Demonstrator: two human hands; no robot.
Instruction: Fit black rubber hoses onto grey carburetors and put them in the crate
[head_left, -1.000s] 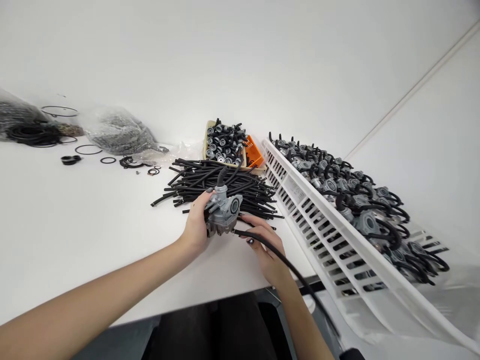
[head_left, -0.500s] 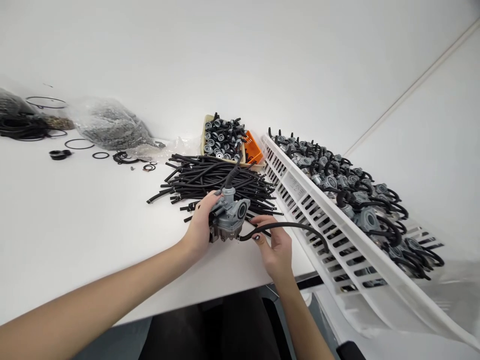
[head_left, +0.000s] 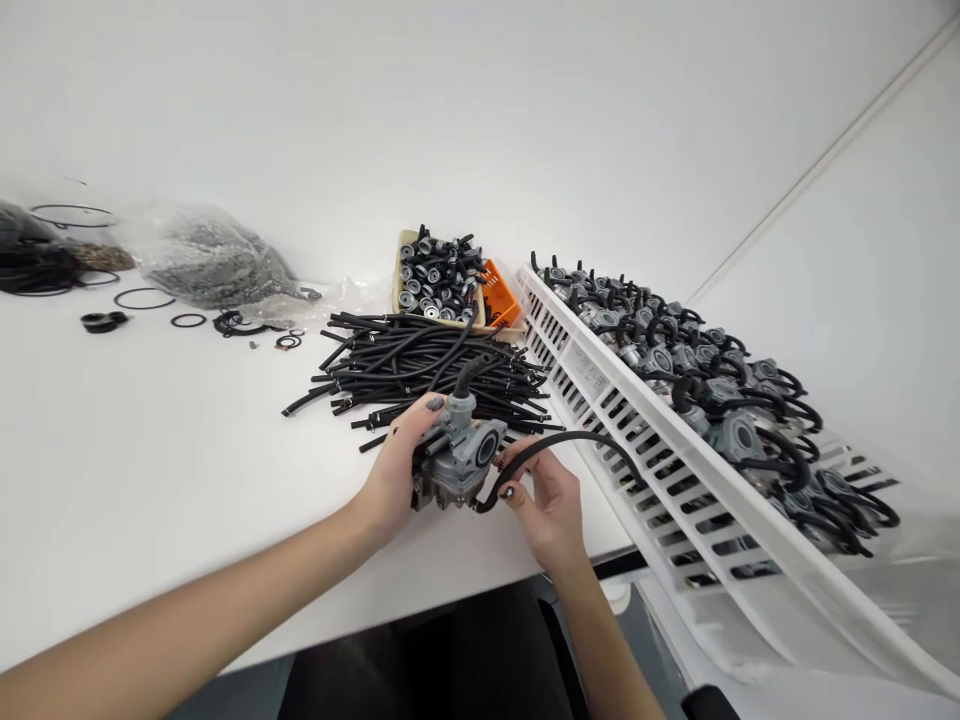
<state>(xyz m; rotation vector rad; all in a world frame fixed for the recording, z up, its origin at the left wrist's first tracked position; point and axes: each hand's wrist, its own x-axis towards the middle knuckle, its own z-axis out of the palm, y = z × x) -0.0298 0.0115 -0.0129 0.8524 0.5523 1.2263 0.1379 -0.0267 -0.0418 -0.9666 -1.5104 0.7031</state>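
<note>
My left hand (head_left: 391,465) is wrapped round a grey metal carburetor (head_left: 461,455), held above the table's front part. A black rubber boot rises from the carburetor's top, and its round bore faces right. From the bottom of the body a black rubber hose (head_left: 577,436) arches out to the right. My right hand (head_left: 546,505) pinches this hose near the carburetor, thumb below and fingers behind it. The hose's far end hangs in front of the white crate. Behind the carburetor lies a pile of loose black hoses (head_left: 405,355).
A white slotted crate (head_left: 600,385) full of carburetors with hoses stands at the right. Behind the hose pile are a cream tray (head_left: 400,265) of black-and-metal caps and an orange bin (head_left: 504,292). Plastic bags (head_left: 210,255) and black rings (head_left: 187,320) lie at the left.
The carburetor has come slightly lower and tilted a little in my left hand. The hose now bends upward more steeply at its attached end, with my right hand still on it.
</note>
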